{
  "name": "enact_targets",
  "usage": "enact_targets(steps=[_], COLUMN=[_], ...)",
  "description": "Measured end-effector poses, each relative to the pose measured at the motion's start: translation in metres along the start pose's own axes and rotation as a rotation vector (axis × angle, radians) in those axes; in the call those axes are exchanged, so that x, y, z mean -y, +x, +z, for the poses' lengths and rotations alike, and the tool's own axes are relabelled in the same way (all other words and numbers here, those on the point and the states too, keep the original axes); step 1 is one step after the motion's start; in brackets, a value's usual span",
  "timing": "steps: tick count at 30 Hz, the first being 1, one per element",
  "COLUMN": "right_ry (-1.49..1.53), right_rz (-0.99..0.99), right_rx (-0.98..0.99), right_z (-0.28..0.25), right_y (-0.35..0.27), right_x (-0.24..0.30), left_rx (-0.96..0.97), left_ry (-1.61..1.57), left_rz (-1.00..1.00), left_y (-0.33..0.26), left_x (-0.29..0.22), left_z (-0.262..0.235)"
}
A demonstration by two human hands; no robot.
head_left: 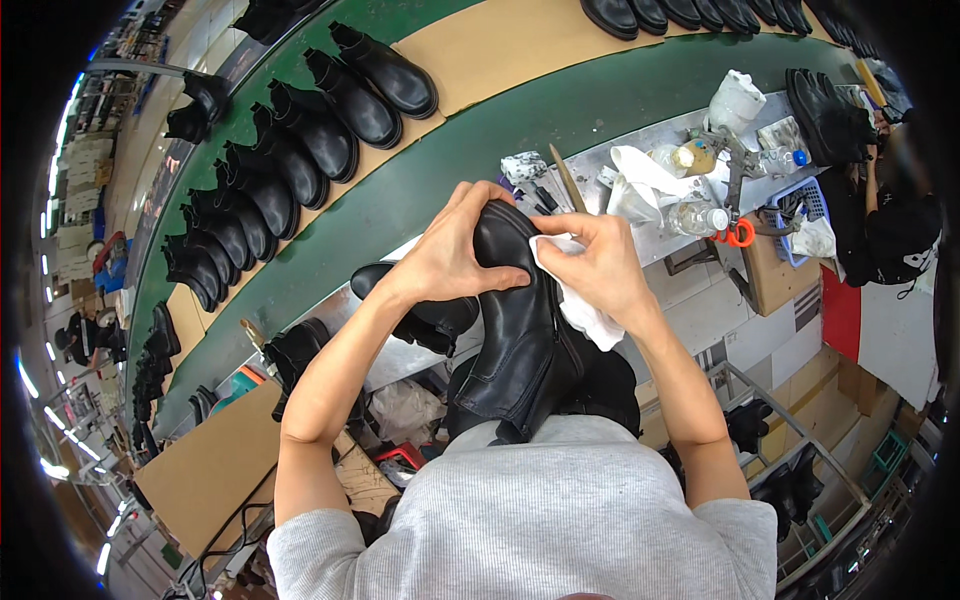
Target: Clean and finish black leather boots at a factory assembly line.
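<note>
While our left hand (450,262) wraps the toe end of a black ankle boot (515,330), its grip is clamped on the leather, thumb across the front, fingers curled over the far side. Our right hand (600,265) has its grip pinched together on a white cloth (580,310), pressing it against the boot's upper edge just beside the left thumb. Rest of the cloth hangs below the right palm. Boot sits between both hands, toe pointing away from us, shaft end down near our chest, held above the table edge, not resting on it as far as we can tell.

Beyond the boot, a second black boot (425,315) lies on the metal table (600,165) under our left wrist. Further right on the table: crumpled white rags (640,180), clear plastic bottles (695,215), orange-handled scissors (738,233), a blue basket (800,205). A thin flat tool (568,178) lies on the table ahead of the boot toe.

Past that, a green conveyor belt (440,170) curves across the view, with a row of finished black boots (300,140) on a tan strip. More black shoes (700,12) line up top right. Cardboard sheet (215,465) lower left. Our grey shirt (540,520) fills the bottom.
</note>
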State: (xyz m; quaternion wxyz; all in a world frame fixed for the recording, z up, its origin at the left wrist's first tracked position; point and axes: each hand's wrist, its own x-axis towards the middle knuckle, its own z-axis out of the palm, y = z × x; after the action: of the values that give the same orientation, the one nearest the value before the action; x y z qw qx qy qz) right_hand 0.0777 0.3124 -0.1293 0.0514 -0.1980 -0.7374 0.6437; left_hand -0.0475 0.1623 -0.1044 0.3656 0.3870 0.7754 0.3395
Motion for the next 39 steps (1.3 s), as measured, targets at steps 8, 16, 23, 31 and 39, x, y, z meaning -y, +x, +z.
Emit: enact_targets(steps=[8, 16, 23, 31, 39], right_ry=[-0.068, 0.020, -0.416, -0.738, -0.376], right_rz=[0.000, 0.221, -0.101, -0.092, 0.020], right_rx=[0.050, -0.065, -0.091, -0.059, -0.142], right_z=[-0.013, -0.058, -0.078, -0.118, -0.133], right_y=[-0.006, -0.030, -0.064, -0.102, -0.131], right_x=[-0.003, -0.016, 0.021, 0.027, -0.080], left_rx=[-0.001, -0.016, -0.026, 0.003, 0.142], left_ry=[0.018, -0.299, -0.528, -0.497, -0.378], left_rz=[-0.017, -0.142, -0.184, -0.202, -0.233], left_y=[0.004, 0.004, 0.007, 0.016, 0.040], left_x=[-0.003, 0.029, 0.039, 0.035, 0.026], left_z=[-0.001, 0.005, 0.018, 0.022, 0.003])
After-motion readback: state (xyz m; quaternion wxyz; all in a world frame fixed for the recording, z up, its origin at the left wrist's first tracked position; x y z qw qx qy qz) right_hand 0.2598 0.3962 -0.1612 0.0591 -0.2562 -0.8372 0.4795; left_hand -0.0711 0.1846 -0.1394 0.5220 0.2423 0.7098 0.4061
